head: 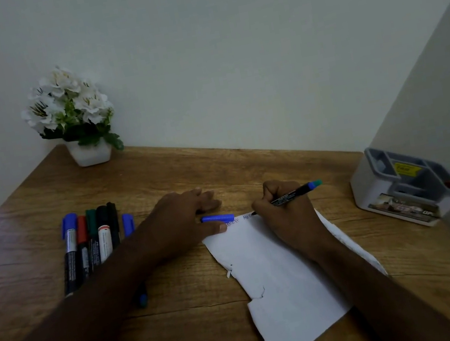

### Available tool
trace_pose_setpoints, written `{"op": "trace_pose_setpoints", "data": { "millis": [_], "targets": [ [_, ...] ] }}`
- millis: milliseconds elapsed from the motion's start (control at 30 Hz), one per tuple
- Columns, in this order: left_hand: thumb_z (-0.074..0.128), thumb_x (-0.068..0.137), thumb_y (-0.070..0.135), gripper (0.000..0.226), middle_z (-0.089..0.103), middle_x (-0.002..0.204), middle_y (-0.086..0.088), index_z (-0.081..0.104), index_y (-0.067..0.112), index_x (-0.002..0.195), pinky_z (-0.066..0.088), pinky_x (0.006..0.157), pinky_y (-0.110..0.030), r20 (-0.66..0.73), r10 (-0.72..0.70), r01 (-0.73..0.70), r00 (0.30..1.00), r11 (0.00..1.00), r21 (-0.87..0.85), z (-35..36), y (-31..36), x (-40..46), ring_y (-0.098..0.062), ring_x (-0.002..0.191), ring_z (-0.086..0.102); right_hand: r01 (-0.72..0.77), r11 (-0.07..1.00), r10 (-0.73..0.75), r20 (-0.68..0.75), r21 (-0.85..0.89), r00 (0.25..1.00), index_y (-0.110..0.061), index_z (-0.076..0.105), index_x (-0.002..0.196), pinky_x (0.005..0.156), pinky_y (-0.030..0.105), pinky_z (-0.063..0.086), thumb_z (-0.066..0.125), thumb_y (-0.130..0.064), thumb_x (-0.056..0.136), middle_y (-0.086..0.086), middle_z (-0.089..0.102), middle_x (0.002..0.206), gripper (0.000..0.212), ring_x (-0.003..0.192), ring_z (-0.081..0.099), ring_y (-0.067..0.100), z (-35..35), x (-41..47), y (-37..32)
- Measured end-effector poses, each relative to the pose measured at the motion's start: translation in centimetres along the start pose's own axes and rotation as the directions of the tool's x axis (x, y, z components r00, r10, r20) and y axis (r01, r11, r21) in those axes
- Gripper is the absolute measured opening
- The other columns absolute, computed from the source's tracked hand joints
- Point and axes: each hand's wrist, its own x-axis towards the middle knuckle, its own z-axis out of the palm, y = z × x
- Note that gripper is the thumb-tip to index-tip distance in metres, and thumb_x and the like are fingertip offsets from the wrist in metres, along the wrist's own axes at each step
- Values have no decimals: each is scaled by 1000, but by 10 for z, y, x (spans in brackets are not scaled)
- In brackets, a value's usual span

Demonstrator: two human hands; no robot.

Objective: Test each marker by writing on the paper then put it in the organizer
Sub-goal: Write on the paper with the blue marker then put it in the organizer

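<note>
Under the right hand [285, 213], pinching a black marker [294, 195], lies the paper [284, 274], tip touching its top edge. Left hand [185, 222] lies flat, pinning a blue cap [217, 218]. Light strokes suffice; the organizer [398, 188] waits rightward.

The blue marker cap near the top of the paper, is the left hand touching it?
Touching. The head view shows the left hand with its thumb lying against the blue cap, no gap between them.
</note>
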Motion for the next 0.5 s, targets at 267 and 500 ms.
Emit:
{"op": "trace_pose_setpoints", "data": {
  "millis": [267,500],
  "targets": [
    [61,86,51,60,29,155,11,45,30,140,14,120,-40,11,-4,4,1000,1000,-4,-1,1,0,-6,146,17,-6,1000,6,-5,24,1000,-14,40,52,47,17,31,63,4,75,-10,40,47,38,47,36,3,-1,0,0],
    [60,87,50,60,28,156,11,44,30,140,14,120,-42,16,0,0,1000,1000,-6,-1,1,0,-5,146,16,-2,1000,2,-15,18,1000,-13,41,53,48,18,33,64,4,76,-8,43,49,36,49,39,4,0,0,-1]
  ]
}}
